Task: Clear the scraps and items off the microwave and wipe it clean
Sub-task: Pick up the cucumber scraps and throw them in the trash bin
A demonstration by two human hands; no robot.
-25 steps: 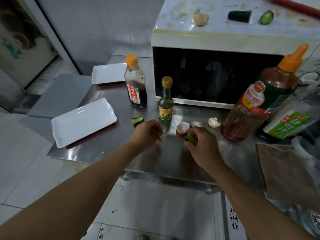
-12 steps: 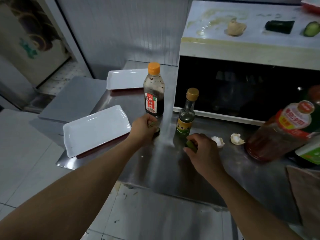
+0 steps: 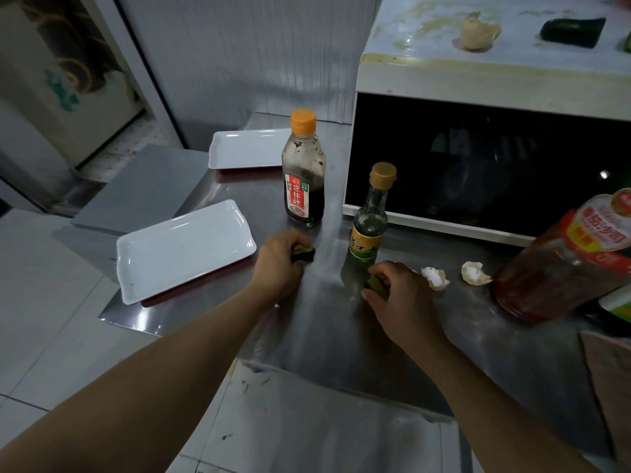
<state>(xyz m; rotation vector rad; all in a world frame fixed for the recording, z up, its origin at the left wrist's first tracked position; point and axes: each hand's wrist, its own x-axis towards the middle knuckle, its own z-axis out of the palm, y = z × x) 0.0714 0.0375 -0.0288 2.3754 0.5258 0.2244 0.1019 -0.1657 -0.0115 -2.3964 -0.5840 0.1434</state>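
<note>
Left hand (image 3: 278, 264) is gripping a green cucumber scrap (image 3: 303, 253) on the steel counter (image 3: 327, 339); right hand (image 3: 403, 302) is clamping another green piece (image 3: 375, 289). 2 eggshells (image 3: 435, 277) lying right of it. Microwave (image 3: 491, 83) top is carrying a shell (image 3: 478, 31) and a cucumber chunk (image 3: 573, 31).

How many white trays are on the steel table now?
2. One white tray lies at the table's near left corner, left of the left hand. The second tray lies further back, behind and left of the dark sauce bottle.
</note>
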